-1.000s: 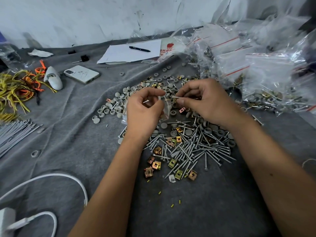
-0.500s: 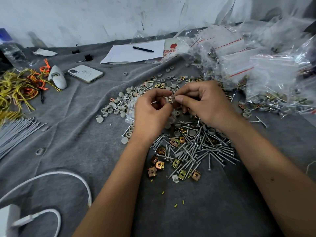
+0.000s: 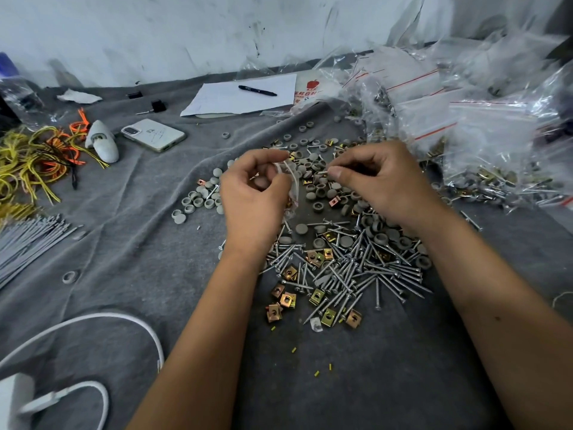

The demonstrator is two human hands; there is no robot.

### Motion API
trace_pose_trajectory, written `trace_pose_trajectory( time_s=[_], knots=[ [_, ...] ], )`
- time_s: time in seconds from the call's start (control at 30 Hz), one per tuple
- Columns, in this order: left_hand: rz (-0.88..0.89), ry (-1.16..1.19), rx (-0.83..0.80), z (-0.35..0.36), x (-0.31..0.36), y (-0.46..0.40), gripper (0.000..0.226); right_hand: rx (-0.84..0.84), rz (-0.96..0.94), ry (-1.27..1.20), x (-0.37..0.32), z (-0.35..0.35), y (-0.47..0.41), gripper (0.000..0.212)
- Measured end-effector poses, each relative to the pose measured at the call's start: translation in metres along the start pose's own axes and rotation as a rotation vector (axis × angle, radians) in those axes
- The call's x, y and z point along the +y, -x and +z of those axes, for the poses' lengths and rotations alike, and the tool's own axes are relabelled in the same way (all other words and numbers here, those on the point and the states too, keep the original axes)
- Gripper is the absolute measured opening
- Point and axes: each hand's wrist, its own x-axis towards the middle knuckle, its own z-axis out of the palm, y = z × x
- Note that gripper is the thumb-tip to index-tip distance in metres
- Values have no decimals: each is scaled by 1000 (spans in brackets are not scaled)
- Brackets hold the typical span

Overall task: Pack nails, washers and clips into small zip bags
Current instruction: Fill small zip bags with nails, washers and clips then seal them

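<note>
My left hand (image 3: 251, 197) grips a small clear zip bag (image 3: 291, 189) that hangs below its fingers with a few clips inside. My right hand (image 3: 381, 181) pinches a silver nail (image 3: 322, 172) between thumb and forefinger, its tip a short way from the bag's mouth. Below both hands lies a pile of silver nails (image 3: 350, 271) mixed with brass clips (image 3: 288, 301). Grey round washers (image 3: 198, 200) are scattered to the left of and behind my hands.
Filled zip bags (image 3: 483, 141) are heaped at the right. A phone (image 3: 153, 135), paper with a pen (image 3: 257, 90), yellow and orange wires (image 3: 34, 159), grey cable ties (image 3: 28, 240) and a white charger cable (image 3: 93, 318) lie on the grey cloth (image 3: 130, 243).
My hands have drawn a little apart: the right hand with the nail has pulled back to the right from the bag's mouth. The camera has shifted slightly.
</note>
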Motion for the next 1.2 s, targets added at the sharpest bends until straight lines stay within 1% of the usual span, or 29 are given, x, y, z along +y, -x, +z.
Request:
trace_pose_trajectory(
  time_s=[0.03,0.07,0.13,0.2,0.23,0.3,0.33,0.47,0.6,0.67,0.77,0.83,0.87,1.0,1.07,1.13,1.2],
  knots=[
    [9,10,10,0,0,0,28,-45,3,28,1,-1,0,3],
    [14,13,12,0,0,0,28,-63,-2,67,2,-2,0,7],
    [6,8,1,1,0,0,28,-55,-7,139,6,-6,0,12],
    [-11,-2,-16,2,-2,1,28,-72,-1,222,9,-14,0,9],
    [-18,-3,-24,2,-2,1,28,-115,2,296,10,-19,0,8],
    [-29,-8,-34,1,-3,1,28,-255,20,453,13,-26,-1,5],
    [-31,-13,-40,1,-3,1,28,-310,40,493,13,-28,-1,5],
    [-36,-27,-56,1,-5,1,28,-404,156,504,15,-31,-3,18],
    [-31,-40,-65,2,-6,1,28,-452,222,517,15,-28,-3,11],
    [-30,-45,-67,2,-6,1,28,-483,233,504,12,-25,-3,13],
    [-24,-50,-68,2,-7,0,29,-502,180,518,7,-18,-1,16],
    [-24,-46,-68,2,-8,0,29,-483,141,508,4,-15,0,15],
    [-25,-45,-67,2,-8,0,29,-447,139,469,4,-15,0,14],
    [-23,-46,-63,2,-8,-1,29,-166,134,264,6,-16,-1,9],
    [-23,-49,-67,2,-7,0,29,-63,127,148,6,-16,-3,7],
    [-25,-47,-70,1,-7,0,28,-21,117,100,6,-17,-3,8],
    [-27,-45,-72,2,-7,0,28,-40,112,125,7,-16,-1,4]
  ],
)
